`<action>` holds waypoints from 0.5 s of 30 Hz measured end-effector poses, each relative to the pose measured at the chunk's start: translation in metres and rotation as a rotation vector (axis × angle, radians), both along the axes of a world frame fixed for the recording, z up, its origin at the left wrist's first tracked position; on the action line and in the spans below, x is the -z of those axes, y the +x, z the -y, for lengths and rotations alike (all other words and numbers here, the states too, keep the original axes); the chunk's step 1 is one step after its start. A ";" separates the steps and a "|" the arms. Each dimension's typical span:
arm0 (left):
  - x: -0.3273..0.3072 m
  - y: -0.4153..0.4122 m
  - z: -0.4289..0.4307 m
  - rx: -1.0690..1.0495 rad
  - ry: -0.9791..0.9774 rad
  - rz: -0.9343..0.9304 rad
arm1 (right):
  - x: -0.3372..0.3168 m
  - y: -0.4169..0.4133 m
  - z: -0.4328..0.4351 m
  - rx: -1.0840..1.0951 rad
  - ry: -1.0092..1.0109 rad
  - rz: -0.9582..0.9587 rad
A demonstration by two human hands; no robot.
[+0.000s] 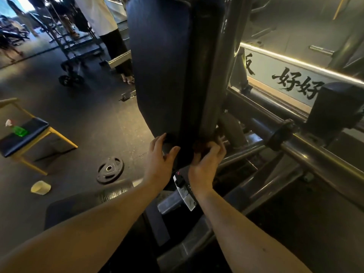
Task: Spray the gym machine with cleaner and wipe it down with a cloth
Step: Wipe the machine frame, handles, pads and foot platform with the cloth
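The gym machine's tall dark blue back pad (pixel 163 75) stands upright in front of me on its black steel post (pixel 204 95). My left hand (pixel 160 156) grips the pad's bottom edge, thumb on the front face. Just to the right, my right hand (pixel 207 156) is curled round a dark wad, apparently a cloth (pixel 197 145), and presses it against the foot of the post. The green spray bottle (pixel 18 129) with a white trigger lies on a chair at the far left, away from both hands.
A yellow-framed chair (pixel 45 133) stands at the left. On the floor lie a weight plate (pixel 110 170) and a pale yellow object (pixel 40 187). Steel bars (pixel 315 154) run at the right. A person (pixel 110 34) stands behind the machine.
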State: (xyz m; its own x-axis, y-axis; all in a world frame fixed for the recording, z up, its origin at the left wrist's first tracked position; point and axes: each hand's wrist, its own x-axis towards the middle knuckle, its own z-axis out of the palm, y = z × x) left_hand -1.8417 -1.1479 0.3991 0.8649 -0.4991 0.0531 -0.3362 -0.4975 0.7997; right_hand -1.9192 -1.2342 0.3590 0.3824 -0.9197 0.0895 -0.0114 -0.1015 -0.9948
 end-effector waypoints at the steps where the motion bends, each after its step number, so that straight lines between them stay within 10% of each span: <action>1: 0.001 -0.001 -0.001 0.005 -0.010 -0.011 | 0.012 -0.005 -0.005 -0.056 0.031 -0.071; 6: 0.003 0.002 -0.006 0.033 -0.006 -0.048 | 0.020 -0.020 -0.003 -0.193 0.212 -0.209; 15: 0.017 0.001 -0.013 0.039 -0.077 -0.084 | -0.015 -0.007 0.027 -0.049 -0.036 -0.090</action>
State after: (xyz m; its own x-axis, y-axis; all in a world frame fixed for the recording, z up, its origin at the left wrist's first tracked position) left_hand -1.8407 -1.1348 0.3823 0.8482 -0.5293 0.0208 -0.2844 -0.4218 0.8609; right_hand -1.9266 -1.2613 0.3735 0.4352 -0.8962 0.0855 -0.0947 -0.1400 -0.9856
